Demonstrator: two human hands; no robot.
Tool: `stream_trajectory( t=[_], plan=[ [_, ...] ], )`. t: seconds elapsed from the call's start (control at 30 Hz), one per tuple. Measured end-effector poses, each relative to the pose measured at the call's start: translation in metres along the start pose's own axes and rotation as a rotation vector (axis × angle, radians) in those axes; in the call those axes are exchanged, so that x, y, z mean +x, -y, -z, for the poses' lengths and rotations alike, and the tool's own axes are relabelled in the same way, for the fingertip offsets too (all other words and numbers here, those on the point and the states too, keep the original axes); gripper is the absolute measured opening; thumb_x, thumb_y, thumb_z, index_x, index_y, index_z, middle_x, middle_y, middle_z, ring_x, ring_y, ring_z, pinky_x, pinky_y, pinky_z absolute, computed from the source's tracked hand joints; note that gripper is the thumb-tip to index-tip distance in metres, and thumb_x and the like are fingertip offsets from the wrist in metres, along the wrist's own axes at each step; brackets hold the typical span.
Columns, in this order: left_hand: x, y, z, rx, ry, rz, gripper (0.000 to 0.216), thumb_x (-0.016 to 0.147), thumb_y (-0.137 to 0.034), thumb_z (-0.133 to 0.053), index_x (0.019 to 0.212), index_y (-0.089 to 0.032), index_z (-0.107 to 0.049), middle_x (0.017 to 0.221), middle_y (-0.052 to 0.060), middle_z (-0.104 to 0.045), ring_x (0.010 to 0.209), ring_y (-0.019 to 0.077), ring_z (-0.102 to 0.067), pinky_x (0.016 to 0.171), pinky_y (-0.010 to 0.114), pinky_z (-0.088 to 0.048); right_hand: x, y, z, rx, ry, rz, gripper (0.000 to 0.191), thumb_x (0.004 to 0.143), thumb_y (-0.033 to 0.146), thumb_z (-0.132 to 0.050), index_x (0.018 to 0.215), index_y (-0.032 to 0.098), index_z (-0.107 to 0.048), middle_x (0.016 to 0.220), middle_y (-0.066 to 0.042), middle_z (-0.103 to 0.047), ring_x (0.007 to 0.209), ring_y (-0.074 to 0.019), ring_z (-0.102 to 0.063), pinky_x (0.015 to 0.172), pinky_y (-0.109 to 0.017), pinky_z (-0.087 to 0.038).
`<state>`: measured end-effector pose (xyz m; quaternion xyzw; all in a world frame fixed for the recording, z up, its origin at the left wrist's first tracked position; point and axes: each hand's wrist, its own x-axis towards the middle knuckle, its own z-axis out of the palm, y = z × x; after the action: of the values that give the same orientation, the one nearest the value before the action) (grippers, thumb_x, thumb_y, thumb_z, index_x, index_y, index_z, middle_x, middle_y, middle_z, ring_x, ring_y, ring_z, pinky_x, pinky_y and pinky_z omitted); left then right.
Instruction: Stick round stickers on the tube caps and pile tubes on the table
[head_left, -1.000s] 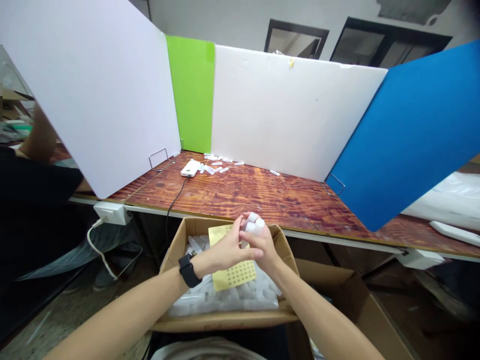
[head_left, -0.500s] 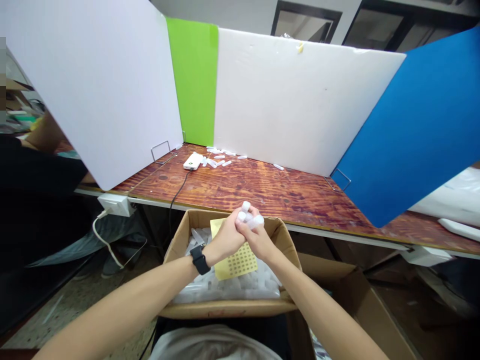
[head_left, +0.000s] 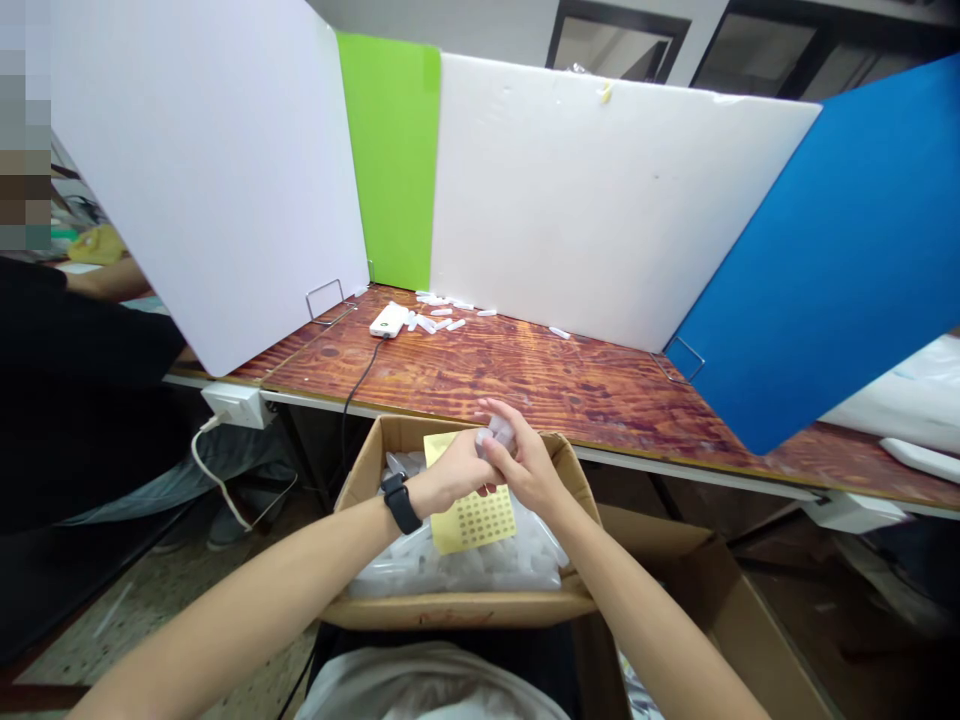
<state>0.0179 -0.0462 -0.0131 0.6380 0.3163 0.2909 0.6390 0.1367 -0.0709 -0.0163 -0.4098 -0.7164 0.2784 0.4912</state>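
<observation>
My left hand (head_left: 455, 473), with a black watch (head_left: 400, 503) on its wrist, is closed around small white-capped plastic tubes (head_left: 485, 440). Pressed against it, my right hand (head_left: 531, 468) grips the tubes too, its fingers curled over them. How many tubes lie in the hands is hidden. Just below both hands, a yellow sheet of small round stickers (head_left: 480, 525) rests on a clear plastic bag of similar tubes (head_left: 457, 575). The bag sits inside an open cardboard box (head_left: 495, 612) in front of me.
Beyond the box stands a wooden table (head_left: 517, 370) with loose tubes (head_left: 441, 312) and a white device (head_left: 389, 320) on a cable. White, green and blue panels (head_left: 810, 270) enclose it. A co-worker's arm (head_left: 112, 280) shows at left; another cardboard box (head_left: 697, 570) stands lower right.
My right hand has turned and its fingers have lifted up over the tubes, covering more of them. The tubes have shifted within my hands. The view has moved slightly.
</observation>
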Motion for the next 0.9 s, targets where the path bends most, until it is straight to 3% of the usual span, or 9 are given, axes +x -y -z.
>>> stream_trajectory(
  t=[0.13, 0.27, 0.33, 0.43, 0.5, 0.6, 0.73, 0.9],
  plan=[
    [-0.002, 0.001, 0.000, -0.054, 0.009, 0.042, 0.018, 0.048, -0.007, -0.050, 0.065, -0.014, -0.050, 0.056, -0.003, -0.048, 0.046, 0.0075, -0.045, 0.041, 0.019, -0.037, 0.002, 0.000, 0.001, -0.032, 0.073, 0.054, 0.041, 0.087, 0.033, -0.041, 0.127, 0.023, -0.036, 0.128, -0.008, -0.043, 0.116, -0.0196, -0.043, 0.098, -0.037, -0.034],
    [-0.002, 0.004, 0.001, -0.122, -0.086, 0.062, 0.008, 0.053, -0.011, -0.049, 0.061, -0.014, -0.048, 0.052, -0.003, -0.046, 0.044, 0.0070, -0.042, 0.042, 0.020, -0.035, 0.003, 0.004, 0.004, -0.096, 0.172, 0.144, 0.044, 0.088, 0.041, -0.034, 0.129, 0.025, -0.036, 0.140, -0.005, -0.028, 0.128, -0.0210, -0.026, 0.105, -0.041, -0.023],
    [-0.001, 0.005, 0.004, -0.133, -0.139, 0.043, 0.009, 0.052, -0.009, -0.051, 0.060, -0.013, -0.051, 0.054, -0.003, -0.048, 0.048, 0.0076, -0.044, 0.046, 0.021, -0.035, 0.002, 0.006, 0.006, -0.146, 0.224, 0.160, 0.056, 0.084, 0.044, -0.042, 0.135, 0.025, -0.025, 0.143, -0.005, -0.020, 0.130, -0.0227, -0.021, 0.105, -0.043, -0.022],
    [0.002, 0.003, 0.010, -0.183, -0.206, -0.013, 0.019, 0.049, -0.005, -0.054, 0.066, -0.012, -0.055, 0.062, -0.002, -0.054, 0.057, 0.0097, -0.049, 0.055, 0.022, -0.039, 0.000, 0.005, 0.006, -0.297, 0.242, 0.207, 0.093, 0.070, 0.039, -0.064, 0.139, 0.022, -0.004, 0.145, -0.009, -0.009, 0.130, -0.0268, -0.017, 0.104, -0.046, -0.023],
    [0.004, 0.001, 0.012, -0.257, -0.203, -0.022, 0.021, 0.049, -0.005, -0.054, 0.069, -0.012, -0.057, 0.064, -0.001, -0.056, 0.058, 0.0098, -0.050, 0.056, 0.022, -0.038, 0.000, 0.002, 0.004, -0.417, 0.217, 0.272, 0.102, 0.064, 0.032, -0.069, 0.139, 0.020, -0.001, 0.145, -0.012, -0.008, 0.130, -0.0287, -0.016, 0.103, -0.048, -0.024],
    [0.004, -0.002, 0.014, -0.316, -0.118, 0.032, 0.014, 0.051, -0.006, -0.053, 0.063, -0.011, -0.056, 0.056, -0.001, -0.054, 0.050, 0.0095, -0.049, 0.049, 0.022, -0.037, 0.000, -0.004, 0.002, -0.501, 0.170, 0.334, 0.094, 0.067, 0.028, -0.066, 0.138, 0.017, -0.006, 0.143, -0.015, -0.017, 0.129, -0.0279, -0.021, 0.101, -0.047, -0.028],
    [0.001, -0.006, 0.013, -0.331, 0.000, 0.053, 0.010, 0.052, -0.008, -0.056, 0.062, -0.011, -0.055, 0.055, 0.000, -0.055, 0.047, 0.0097, -0.051, 0.049, 0.022, -0.040, 0.001, -0.008, 0.002, -0.511, 0.131, 0.310, 0.079, 0.069, 0.027, -0.063, 0.134, 0.015, -0.019, 0.135, -0.016, -0.031, 0.124, -0.0254, -0.031, 0.100, -0.041, -0.032],
    [0.000, -0.007, 0.016, -0.320, 0.033, 0.056, 0.015, 0.050, -0.004, -0.058, 0.063, -0.011, -0.056, 0.055, -0.001, -0.055, 0.048, 0.0076, -0.049, 0.049, 0.020, -0.039, 0.001, -0.010, 0.000, -0.539, 0.115, 0.301, 0.069, 0.070, 0.026, -0.062, 0.128, 0.018, -0.026, 0.126, -0.015, -0.038, 0.116, -0.0271, -0.039, 0.093, -0.043, -0.038]
  ],
)
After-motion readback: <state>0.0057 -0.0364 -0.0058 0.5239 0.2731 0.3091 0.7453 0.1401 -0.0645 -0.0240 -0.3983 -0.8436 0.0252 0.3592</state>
